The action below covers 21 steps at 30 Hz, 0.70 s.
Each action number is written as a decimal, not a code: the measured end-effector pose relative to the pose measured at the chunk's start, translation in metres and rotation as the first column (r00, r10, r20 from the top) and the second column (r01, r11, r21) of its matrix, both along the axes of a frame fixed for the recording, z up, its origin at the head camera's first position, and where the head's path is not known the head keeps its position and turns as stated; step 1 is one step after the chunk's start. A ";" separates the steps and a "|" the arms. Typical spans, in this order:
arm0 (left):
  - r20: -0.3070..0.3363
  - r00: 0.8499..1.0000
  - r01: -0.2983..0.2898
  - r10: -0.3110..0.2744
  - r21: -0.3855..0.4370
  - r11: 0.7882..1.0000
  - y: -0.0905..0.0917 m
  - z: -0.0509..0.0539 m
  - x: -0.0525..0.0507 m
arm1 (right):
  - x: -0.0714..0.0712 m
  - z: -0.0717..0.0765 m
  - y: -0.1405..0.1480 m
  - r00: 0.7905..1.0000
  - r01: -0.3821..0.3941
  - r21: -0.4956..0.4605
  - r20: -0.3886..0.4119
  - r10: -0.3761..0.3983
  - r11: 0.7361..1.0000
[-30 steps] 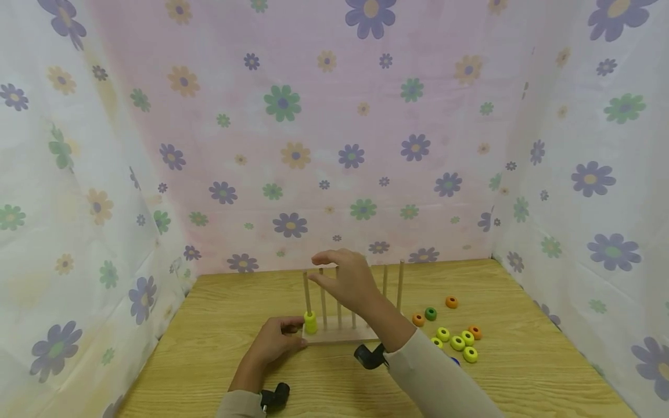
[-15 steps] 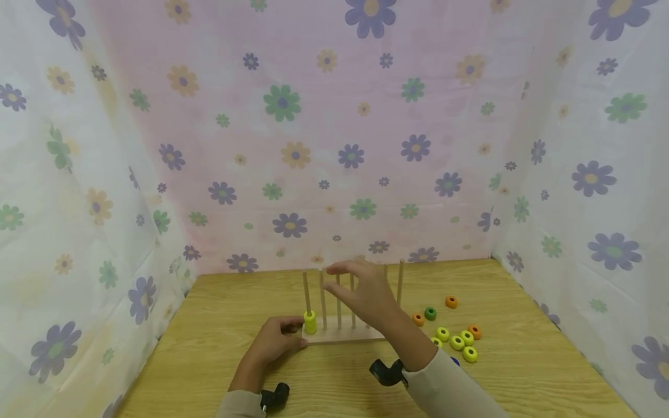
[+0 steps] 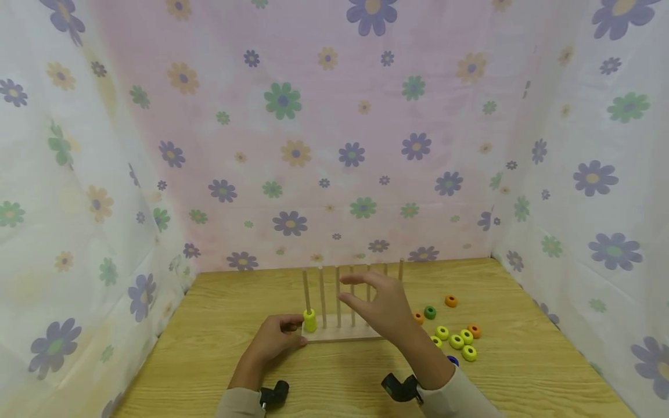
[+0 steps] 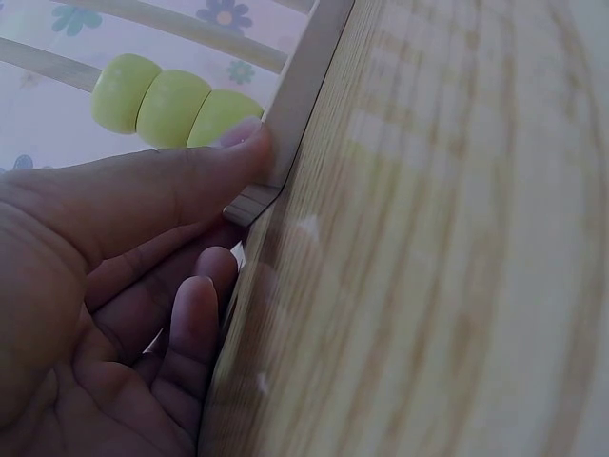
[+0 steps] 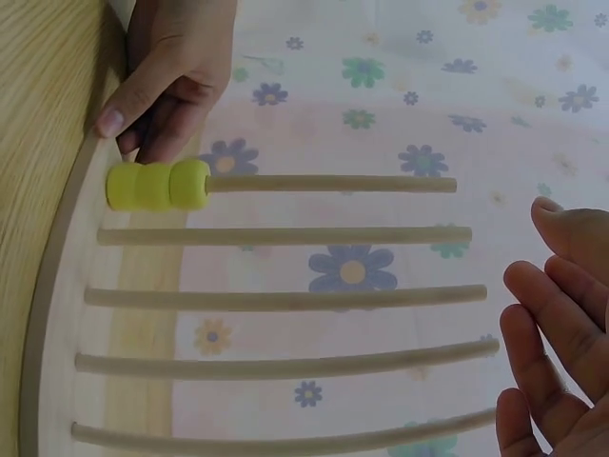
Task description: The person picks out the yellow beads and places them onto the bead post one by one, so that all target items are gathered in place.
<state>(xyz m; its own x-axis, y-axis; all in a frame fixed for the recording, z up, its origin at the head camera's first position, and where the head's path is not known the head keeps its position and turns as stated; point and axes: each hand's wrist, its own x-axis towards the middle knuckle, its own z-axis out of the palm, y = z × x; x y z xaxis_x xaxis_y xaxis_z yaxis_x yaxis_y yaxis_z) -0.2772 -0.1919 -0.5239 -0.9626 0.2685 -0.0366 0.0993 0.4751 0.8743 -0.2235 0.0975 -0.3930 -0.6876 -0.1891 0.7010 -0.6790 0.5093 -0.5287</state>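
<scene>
Shifted rightward from the end peg (image 3: 306, 290), the right hand (image 3: 380, 303) hung empty while the left hand (image 3: 274, 337) pinched the stand (image 3: 340, 334), three yellow beads (image 3: 310, 321) already threaded.

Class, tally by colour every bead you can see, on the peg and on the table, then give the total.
Yellow beads: 8 (3 on the peg, 5 loose on the table)
Orange beads: 3
Green bead: 1
Blue bead: 1, partly hidden
Total: 13 visible; the right arm may hide others.
</scene>
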 end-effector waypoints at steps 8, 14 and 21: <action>0.001 1.000 0.004 -0.004 0.015 1.000 0.000 0.000 0.000 | 0.000 -0.013 0.013 0.999 0.007 -0.021 0.033 -0.006 1.000; 0.021 1.000 0.000 0.000 0.034 0.999 0.001 0.000 0.002 | 0.002 -0.020 0.026 0.998 -0.005 -0.050 0.069 0.008 0.999; 0.004 1.000 -0.001 0.001 0.027 1.000 0.000 -0.001 0.000 | 0.001 -0.033 0.043 0.997 0.017 -0.034 0.080 -0.014 0.999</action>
